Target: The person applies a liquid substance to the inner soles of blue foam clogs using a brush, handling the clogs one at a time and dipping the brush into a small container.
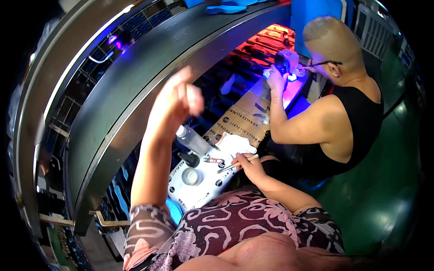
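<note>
My right hand (251, 166) is closed round the wooden handle of a brush (230, 167), whose tip points left over the white printed work surface (205, 193). Left of the brush tip stands a small round jar (192, 176) with pale contents. My left hand (181, 95) is raised in front of the curved dark conveyor edge, smeared by motion; I see nothing in it, and its finger state is unclear. Below it are a clear bottle with a white cap (193, 141) and a dark, cone-topped bottle (189, 159). A small red-handled tool (214, 160) lies beside a crumpled white cloth (236, 143).
A long grey-green conveyor (149, 58) curves along the left, with blue soles (226, 9) at its far end. Printed cardboard (242, 118) covers the bench farther off. A seated co-worker (334, 104) at right holds a dark shoe (282, 62) in blue light.
</note>
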Demonstrator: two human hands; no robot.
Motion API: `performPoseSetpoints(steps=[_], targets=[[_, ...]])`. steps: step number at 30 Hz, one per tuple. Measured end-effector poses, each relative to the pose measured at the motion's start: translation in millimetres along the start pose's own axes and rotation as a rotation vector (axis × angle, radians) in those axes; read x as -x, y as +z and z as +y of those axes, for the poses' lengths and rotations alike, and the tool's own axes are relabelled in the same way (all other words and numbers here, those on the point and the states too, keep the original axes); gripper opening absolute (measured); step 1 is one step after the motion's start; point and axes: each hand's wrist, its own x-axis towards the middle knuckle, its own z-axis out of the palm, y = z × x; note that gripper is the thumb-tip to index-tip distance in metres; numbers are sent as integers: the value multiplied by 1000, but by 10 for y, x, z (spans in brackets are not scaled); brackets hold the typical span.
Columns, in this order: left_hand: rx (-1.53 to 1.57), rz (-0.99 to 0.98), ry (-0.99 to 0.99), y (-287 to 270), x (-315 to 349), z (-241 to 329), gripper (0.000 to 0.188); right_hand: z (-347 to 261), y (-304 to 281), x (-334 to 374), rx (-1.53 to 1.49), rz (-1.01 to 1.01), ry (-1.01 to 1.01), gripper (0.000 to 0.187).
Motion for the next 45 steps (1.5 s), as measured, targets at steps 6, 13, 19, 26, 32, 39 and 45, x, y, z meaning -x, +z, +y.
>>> performPoseSetpoints(steps=[6, 13, 19, 26, 32, 39, 45], targets=[[-1193, -297, -1370, 57, 2260, -742, 21, 83, 73, -66, -133, -5, 41, 30], [-1125, -46, -1311, 252, 3306, -1210, 26, 207, 311, -42, -127, -94, 94, 30], [-1125, 18, -1056, 150, 2951, -1469, 32, 156, 313, -18, -56, -148, 58, 29], [-1197, -159, -1283, 12, 3213, -1505, 40, 214, 170, 24, -90, -70, 66, 32], [-1437, -384, -921, 151, 2403, -699, 47, 170, 242, -27, -107, -92, 99, 29], [-157, 61, 95, 937, 1411, 384, 84, 121, 333, 8, -66, -142, 90, 30], [152, -278, 363, 1295, 1306, 763, 98, 106, 368, 97, -62, -73, 170, 30]])
